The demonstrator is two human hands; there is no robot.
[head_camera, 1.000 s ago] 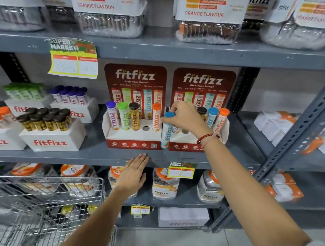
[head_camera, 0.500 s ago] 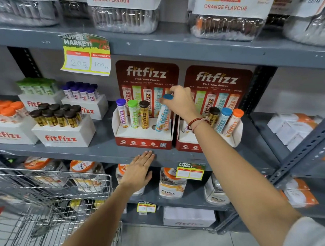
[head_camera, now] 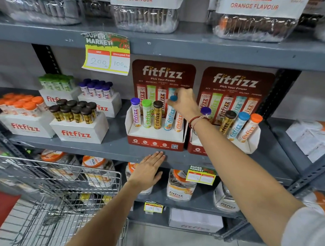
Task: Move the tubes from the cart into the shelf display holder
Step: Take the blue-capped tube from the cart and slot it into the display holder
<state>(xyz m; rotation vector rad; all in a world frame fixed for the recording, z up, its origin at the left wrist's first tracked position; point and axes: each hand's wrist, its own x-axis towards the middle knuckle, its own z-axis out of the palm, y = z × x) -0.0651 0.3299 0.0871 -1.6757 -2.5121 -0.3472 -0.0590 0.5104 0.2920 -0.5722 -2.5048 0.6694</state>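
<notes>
My right hand [head_camera: 185,103] is pinched on the blue cap of the blue tube [head_camera: 169,117], far and up from me. The tube stands near upright, long axis tipped slightly, foot down in the fourth slot of the left holder [head_camera: 155,139], between the brown tube [head_camera: 157,114] and the orange tube [head_camera: 178,123]. I judge it looks seated or almost so; next is let go and pull back. My left hand [head_camera: 149,171] lies flat with fingers spread on the shelf edge [head_camera: 103,152], holding nothing, just below the holder. The right hand is the nearer one to the tube. The right holder [head_camera: 251,147] sits just beside, with tubes leaning. The cart [head_camera: 68,181] is near left, well apart from the holder; I can't tell whether tubes are left in it. Room round the slot is tight.
</notes>
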